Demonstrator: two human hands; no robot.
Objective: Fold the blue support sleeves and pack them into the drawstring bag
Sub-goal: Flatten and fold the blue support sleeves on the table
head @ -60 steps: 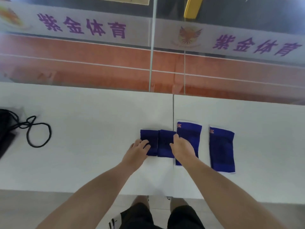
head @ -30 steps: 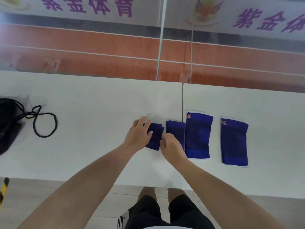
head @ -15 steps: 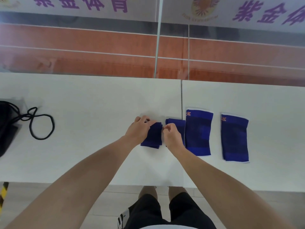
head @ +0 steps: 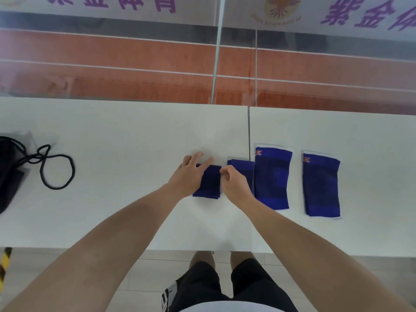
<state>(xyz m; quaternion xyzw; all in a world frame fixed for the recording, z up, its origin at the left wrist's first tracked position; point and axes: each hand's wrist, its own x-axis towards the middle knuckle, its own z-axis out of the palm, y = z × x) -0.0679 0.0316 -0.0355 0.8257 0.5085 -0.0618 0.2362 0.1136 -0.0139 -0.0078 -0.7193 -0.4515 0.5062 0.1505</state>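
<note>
A folded blue sleeve (head: 210, 183) lies on the white table (head: 126, 136) near its middle. My left hand (head: 189, 176) rests flat on its left side, fingers spread. My right hand (head: 235, 184) pinches the folded sleeve's right edge with curled fingers. A second small folded blue sleeve (head: 244, 170) lies just right of it, partly under my right hand. Two flat unfolded blue sleeves lie further right: one (head: 272, 176) beside the seam, another (head: 322, 185) apart from it. The black drawstring bag (head: 10, 172) sits at the far left edge.
The bag's black cord (head: 56, 170) loops across the table on the left. A seam (head: 249, 131) splits two table tops. A glass wall stands behind the table's far edge. My legs show below the near edge.
The two small sleeves, side by side and touching two seconds ago, now lie slightly apart. My left hand has moved onto the left one; my right hand has shifted from the right one to its edge.
</note>
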